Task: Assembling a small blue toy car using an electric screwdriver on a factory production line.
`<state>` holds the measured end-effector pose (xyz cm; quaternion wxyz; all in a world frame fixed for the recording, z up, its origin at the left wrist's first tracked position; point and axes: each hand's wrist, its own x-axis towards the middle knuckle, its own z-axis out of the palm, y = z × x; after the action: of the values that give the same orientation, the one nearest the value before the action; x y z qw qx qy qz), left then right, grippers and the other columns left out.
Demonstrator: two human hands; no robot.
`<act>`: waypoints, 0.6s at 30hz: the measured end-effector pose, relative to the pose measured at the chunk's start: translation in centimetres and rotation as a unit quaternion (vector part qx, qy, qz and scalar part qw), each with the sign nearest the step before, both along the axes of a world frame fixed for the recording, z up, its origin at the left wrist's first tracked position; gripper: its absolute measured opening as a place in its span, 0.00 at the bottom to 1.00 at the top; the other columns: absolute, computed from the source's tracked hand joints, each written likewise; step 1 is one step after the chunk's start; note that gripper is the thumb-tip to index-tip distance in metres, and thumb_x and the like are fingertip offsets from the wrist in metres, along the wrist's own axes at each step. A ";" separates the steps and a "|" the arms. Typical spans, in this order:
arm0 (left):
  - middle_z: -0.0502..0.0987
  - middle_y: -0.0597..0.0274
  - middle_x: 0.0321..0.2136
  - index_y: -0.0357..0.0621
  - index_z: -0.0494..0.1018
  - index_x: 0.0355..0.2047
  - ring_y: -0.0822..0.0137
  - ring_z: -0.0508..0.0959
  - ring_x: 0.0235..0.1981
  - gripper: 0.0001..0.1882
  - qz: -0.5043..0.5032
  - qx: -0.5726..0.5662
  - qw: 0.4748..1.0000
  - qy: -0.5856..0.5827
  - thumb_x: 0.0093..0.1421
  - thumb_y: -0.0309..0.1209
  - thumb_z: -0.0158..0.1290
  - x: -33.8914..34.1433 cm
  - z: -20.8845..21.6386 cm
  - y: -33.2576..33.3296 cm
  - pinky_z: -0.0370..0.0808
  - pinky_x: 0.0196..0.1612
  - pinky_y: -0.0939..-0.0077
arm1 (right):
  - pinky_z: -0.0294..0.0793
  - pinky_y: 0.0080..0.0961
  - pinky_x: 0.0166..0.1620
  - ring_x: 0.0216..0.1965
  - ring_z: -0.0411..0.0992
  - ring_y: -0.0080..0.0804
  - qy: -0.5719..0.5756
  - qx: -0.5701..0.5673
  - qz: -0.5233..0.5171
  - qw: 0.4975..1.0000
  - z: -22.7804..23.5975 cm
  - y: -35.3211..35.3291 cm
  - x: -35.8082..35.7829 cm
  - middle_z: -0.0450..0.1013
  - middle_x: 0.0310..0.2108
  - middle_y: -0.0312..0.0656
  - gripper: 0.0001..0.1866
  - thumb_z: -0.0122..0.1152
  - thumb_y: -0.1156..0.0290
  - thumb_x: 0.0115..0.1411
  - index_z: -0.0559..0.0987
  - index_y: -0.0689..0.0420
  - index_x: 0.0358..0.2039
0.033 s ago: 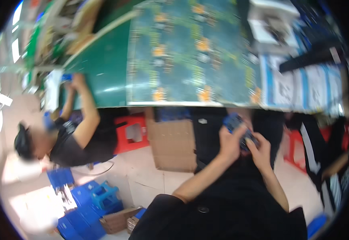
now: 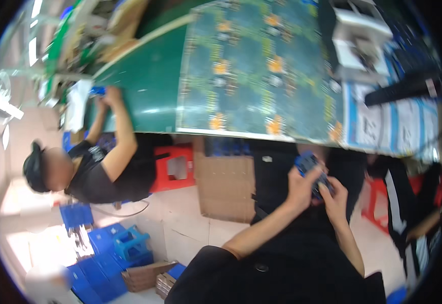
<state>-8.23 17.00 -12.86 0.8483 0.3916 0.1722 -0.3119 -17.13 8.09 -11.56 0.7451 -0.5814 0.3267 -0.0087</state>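
Over my lap, below the table edge, a small blue-and-dark object (image 2: 307,163) sits in both my hands; blur hides its exact kind. My left hand (image 2: 300,190) is closed round its near left side, thumb lying across the top. Closed from the other side, my right hand (image 2: 335,195) has its thumb pressed on the object's lower end. The fingers beneath are mostly hidden.
Ahead is a table with a patterned mat (image 2: 251,91) and green top (image 2: 150,96). A black bar (image 2: 403,91) lies over blue-and-white sheets (image 2: 363,116). A co-worker (image 2: 104,169) sits left, near a red stool (image 2: 175,167). A cardboard box (image 2: 226,187) stands below the table.
The whole view has shifted slightly, so the table and my hands appear a little farther right. My grip on the object looks the same.
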 end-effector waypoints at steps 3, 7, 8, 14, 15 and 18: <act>0.79 0.60 0.38 0.38 0.70 0.50 0.70 0.79 0.37 0.17 -0.013 0.000 1.000 -0.003 0.60 0.25 0.59 0.6 0.2 0.1 0.78 0.41 0.75 | 0.80 0.20 0.28 0.27 0.76 0.22 -0.016 0.077 -0.013 0.997 0.3 0.0 1.1 0.76 0.32 0.40 0.10 0.60 0.74 0.62 0.76 0.67 0.41; 0.77 0.57 0.40 0.38 0.67 0.52 0.67 0.79 0.37 0.19 -0.014 0.017 0.999 -0.043 0.61 0.25 0.57 1.1 0.4 1.0 0.79 0.40 0.72 | 0.75 0.16 0.32 0.28 0.73 0.18 -0.055 0.082 -0.005 0.995 -1.8 0.3 1.5 0.75 0.31 0.36 0.08 0.61 0.74 0.61 0.77 0.64 0.38; 0.77 0.57 0.40 0.38 0.67 0.52 0.67 0.79 0.37 0.19 -0.009 0.014 0.999 -0.051 0.61 0.25 0.57 0.6 0.2 1.3 0.79 0.40 0.72 | 0.72 0.14 0.33 0.29 0.71 0.16 -0.084 0.050 -0.002 0.995 -1.7 0.5 1.6 0.75 0.31 0.35 0.07 0.62 0.74 0.61 0.78 0.63 0.37; 0.78 0.54 0.45 0.38 0.68 0.54 0.65 0.80 0.43 0.21 -0.032 0.015 0.999 -0.040 0.62 0.26 0.57 -1.1 -2.2 2.2 0.79 0.46 0.69 | 0.73 0.17 0.34 0.29 0.72 0.18 -0.070 0.007 -0.026 0.997 -1.8 1.7 -0.3 0.75 0.28 0.35 0.09 0.67 0.71 0.57 0.79 0.63 0.33; 0.78 0.53 0.46 0.38 0.68 0.53 0.65 0.80 0.43 0.20 -0.032 0.020 0.998 -0.044 0.62 0.26 0.57 -1.0 -2.1 2.5 0.79 0.47 0.69 | 0.75 0.17 0.32 0.27 0.74 0.20 -0.065 0.036 -0.025 0.997 -2.5 1.7 -0.4 0.76 0.27 0.37 0.08 0.67 0.72 0.57 0.78 0.63 0.32; 0.78 0.53 0.46 0.38 0.68 0.53 0.64 0.80 0.44 0.19 -0.021 0.028 0.997 -0.067 0.62 0.26 0.57 -0.6 -1.2 2.6 0.78 0.48 0.69 | 0.73 0.16 0.32 0.27 0.72 0.18 -0.075 0.077 -0.023 0.994 -0.3 2.2 0.4 0.75 0.26 0.37 0.07 0.65 0.74 0.58 0.78 0.63 0.32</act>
<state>-8.79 19.61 -14.04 0.8400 0.4386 0.1155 -0.2979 -16.76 10.27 -11.88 0.8096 -0.5124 0.2828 -0.0442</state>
